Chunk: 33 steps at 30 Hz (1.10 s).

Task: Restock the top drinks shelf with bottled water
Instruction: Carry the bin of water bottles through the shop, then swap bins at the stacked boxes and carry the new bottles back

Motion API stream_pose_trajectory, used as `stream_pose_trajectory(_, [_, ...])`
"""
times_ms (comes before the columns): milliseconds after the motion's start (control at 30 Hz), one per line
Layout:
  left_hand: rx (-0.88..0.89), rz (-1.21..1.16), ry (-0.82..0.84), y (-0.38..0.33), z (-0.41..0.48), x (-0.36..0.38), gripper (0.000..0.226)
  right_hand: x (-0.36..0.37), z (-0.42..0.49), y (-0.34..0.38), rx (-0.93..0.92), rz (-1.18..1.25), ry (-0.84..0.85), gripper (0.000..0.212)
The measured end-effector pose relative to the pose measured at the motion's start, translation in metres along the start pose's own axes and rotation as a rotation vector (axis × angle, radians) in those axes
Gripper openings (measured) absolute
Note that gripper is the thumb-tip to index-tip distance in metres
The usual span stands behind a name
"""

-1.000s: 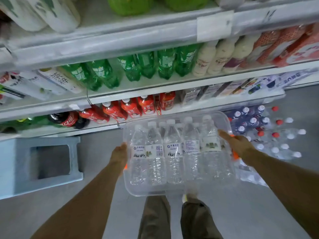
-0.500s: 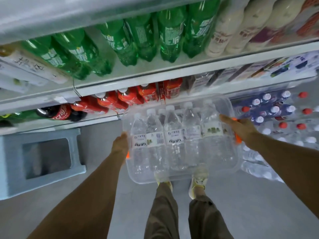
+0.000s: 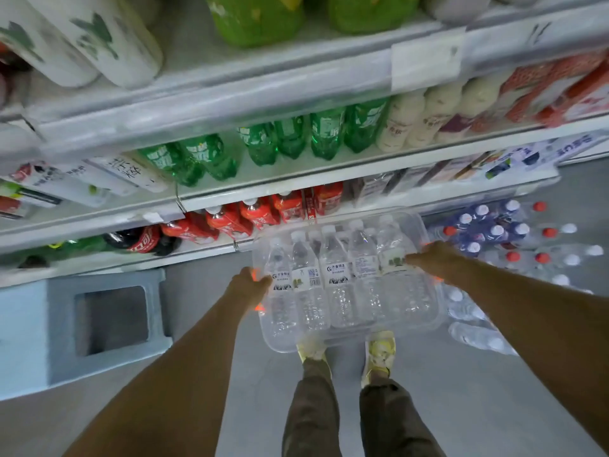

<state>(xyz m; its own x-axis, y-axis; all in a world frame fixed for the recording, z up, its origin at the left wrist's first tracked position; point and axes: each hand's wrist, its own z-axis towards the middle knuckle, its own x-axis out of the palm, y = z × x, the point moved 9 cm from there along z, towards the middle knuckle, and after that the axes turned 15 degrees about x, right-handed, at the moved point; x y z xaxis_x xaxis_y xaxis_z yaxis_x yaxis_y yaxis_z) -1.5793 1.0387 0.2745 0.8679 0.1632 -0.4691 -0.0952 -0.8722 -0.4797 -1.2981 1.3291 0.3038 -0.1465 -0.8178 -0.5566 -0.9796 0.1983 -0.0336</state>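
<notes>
A clear plastic bin (image 3: 425, 225) filled with several upright water bottles (image 3: 336, 275) hangs in front of me, above my feet. My left hand (image 3: 248, 285) grips its left side at an orange handle. On the opposite side, my right hand (image 3: 435, 258) grips the right edge, with another orange handle showing under it. The bin is level with the lowest shelves. The highest shelf edge (image 3: 263, 90) in view runs across the top of the head view, with large white and green bottles on it.
Green soda bottles (image 3: 290, 140) and pale milk-drink bottles (image 3: 428, 117) line the middle shelf; red bottles (image 3: 260, 212) stand on the one below. A grey-blue step stool (image 3: 62, 361) stands on the floor at left. Shrink-wrapped bottle packs (image 3: 514, 239) lie on the floor at right.
The view first dipped toward the lower shelves, then rose again so the upper shelf shows once more. Both hands kept their hold on the bin, which stayed at about the same height.
</notes>
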Motion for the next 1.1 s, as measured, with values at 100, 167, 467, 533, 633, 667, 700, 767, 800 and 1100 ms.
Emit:
stream_pose_trajectory(100, [0.11, 0.142, 0.064, -0.038, -0.033, -0.022, 0.058, -0.002, -0.045, 0.018, -0.117, -0.187, 0.034, 0.051])
stream_pose_trajectory(167, [0.163, 0.177, 0.07, -0.066, -0.06, -0.038, 0.056, -0.008, -0.083, 0.033, -0.191, -0.173, 0.06, 0.043])
stream_pose_trajectory(467, [0.541, 0.204, -0.226, -0.165, -0.204, -0.136, 0.044, -0.071, -0.285, 0.103, -0.717, -0.146, -0.005, 0.033])
stream_pose_trajectory(533, [0.576, 0.172, -0.32, -0.171, -0.243, -0.151, 0.043, -0.082, -0.326, 0.108, -0.844, -0.179, -0.046, 0.029])
stream_pose_trajectory(633, [0.607, 0.173, -0.483, -0.173, -0.306, -0.164, 0.043, -0.1, -0.383, 0.099, -1.045, -0.181, -0.185, 0.043])
stream_pose_trajectory(667, [0.617, 0.187, -0.558, -0.172, -0.33, -0.166, 0.043, -0.105, -0.402, 0.092, -1.124, -0.168, -0.223, 0.044])
stream_pose_trajectory(700, [0.624, 0.209, -0.638, -0.171, -0.356, -0.166, 0.044, -0.107, -0.419, 0.083, -1.183, -0.168, -0.264, 0.045])
stream_pose_trajectory(767, [0.64, 0.257, -0.805, -0.164, -0.413, -0.16, 0.047, -0.108, -0.453, 0.061, -1.323, -0.18, -0.353, 0.046])
stream_pose_trajectory(800, [0.639, 0.271, -0.877, -0.159, -0.442, -0.155, 0.049, -0.105, -0.47, 0.048, -1.397, -0.188, -0.388, 0.048])
stream_pose_trajectory(1100, [0.436, 0.222, -1.481, -0.058, -0.698, -0.077, 0.047, -0.006, -0.633, -0.055, -1.989, -0.321, -0.245, 0.052])
